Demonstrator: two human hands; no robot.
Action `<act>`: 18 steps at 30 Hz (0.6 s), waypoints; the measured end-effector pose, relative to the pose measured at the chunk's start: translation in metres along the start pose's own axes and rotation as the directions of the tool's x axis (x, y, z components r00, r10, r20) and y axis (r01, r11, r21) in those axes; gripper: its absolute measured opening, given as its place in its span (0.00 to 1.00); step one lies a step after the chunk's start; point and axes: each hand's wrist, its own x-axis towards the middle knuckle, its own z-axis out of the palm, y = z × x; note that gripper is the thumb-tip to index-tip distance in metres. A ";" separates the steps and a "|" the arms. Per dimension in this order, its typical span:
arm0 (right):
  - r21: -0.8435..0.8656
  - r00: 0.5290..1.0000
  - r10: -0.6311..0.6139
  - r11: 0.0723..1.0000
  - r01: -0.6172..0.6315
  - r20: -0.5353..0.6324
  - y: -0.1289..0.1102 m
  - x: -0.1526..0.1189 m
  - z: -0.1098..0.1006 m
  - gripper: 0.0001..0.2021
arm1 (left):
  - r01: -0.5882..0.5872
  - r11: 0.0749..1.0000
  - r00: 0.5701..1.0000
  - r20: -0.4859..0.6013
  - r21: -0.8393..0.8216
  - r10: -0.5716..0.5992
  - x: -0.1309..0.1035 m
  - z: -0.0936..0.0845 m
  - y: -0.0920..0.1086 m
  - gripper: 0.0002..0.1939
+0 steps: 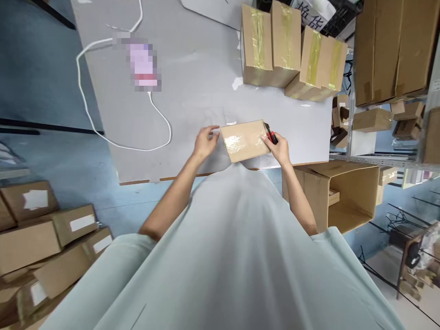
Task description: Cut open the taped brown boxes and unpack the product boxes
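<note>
A flat brown cardboard box (244, 141) with shiny clear tape on its top lies at the front edge of the grey table, close to my body. My left hand (206, 141) is just off the box's left end, its fingers apart and nothing in them. At the right end, my right hand (279, 147) holds a red and black cutter (271, 134), and its thumb reaches onto the box's top. The cutter's dark end points away from me, beside the box's far right corner.
Taped cartons (257, 46) stand at the table's back right. A white cable (81, 87) loops over the left side, joined to a blurred pink item (142, 64). An open carton (354, 197) is right of my right arm; more boxes (30, 247) are stacked at lower left.
</note>
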 end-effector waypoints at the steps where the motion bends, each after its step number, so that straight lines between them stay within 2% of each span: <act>1: -0.039 0.999 0.001 0.999 -0.002 -0.040 -0.001 -0.005 0.000 0.27 | -0.014 0.999 0.999 -0.041 -0.028 0.013 0.001 -0.009 0.006 0.23; 3: -0.085 0.992 -0.011 0.996 0.000 -0.126 -0.006 -0.016 -0.003 0.25 | -0.066 0.994 0.997 -0.052 -0.085 0.061 0.003 -0.023 0.024 0.21; 5: -0.083 0.982 -0.018 0.997 0.002 -0.189 -0.014 -0.029 -0.005 0.22 | -0.100 0.990 0.995 0.007 -0.096 0.101 0.002 -0.032 0.044 0.18; 7: -0.063 0.982 -0.007 0.998 -0.005 -0.186 -0.026 -0.042 -0.005 0.21 | -0.112 0.990 0.991 0.071 -0.081 0.117 0.000 -0.038 0.061 0.15; 9: -0.050 0.991 0.001 0.999 -0.007 -0.131 -0.039 -0.055 -0.001 0.19 | -0.106 0.991 0.987 0.113 -0.082 0.115 -0.003 -0.039 0.070 0.13; 13: -0.021 1.000 -0.025 0.999 0.025 -0.007 -0.063 -0.070 0.023 0.20 | -0.084 0.990 0.989 0.115 -0.109 0.097 -0.006 -0.038 0.071 0.11; 18: -0.025 0.995 -0.041 0.999 0.044 0.091 -0.083 -0.072 0.061 0.20 | -0.094 0.984 0.986 0.125 -0.149 0.113 -0.009 -0.037 0.066 0.13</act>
